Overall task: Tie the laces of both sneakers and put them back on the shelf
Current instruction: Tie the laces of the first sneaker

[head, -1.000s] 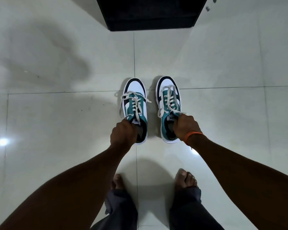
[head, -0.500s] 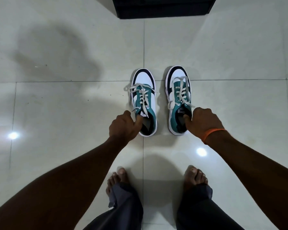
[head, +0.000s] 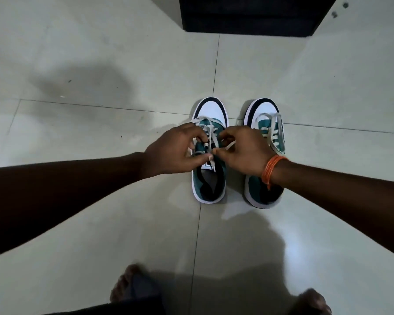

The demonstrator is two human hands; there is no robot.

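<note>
With both sneakers side by side on the tiled floor [head: 100,223], I have my left hand [head: 173,153] and right hand [head: 243,151] each pinching the left sneaker's [head: 208,178] laces [head: 210,133], limp, slippery cord I judge best gripped near the ends.

A pale tiled floor [head: 100,223] is carrying everything here, its glossy surface crossed by thin grout lines and throwing back a bright patch of light at the lower right. Two teal, white and black sneakers are sitting on it side by side, toes pointing away from the person: the left sneaker [head: 210,185] and the right sneaker [head: 265,110], just beside each other without touching. A dark shelf unit [head: 248,17] is standing on the floor beyond them. Two bare feet, blurred, are resting on the tiles at the bottom edge.
</note>
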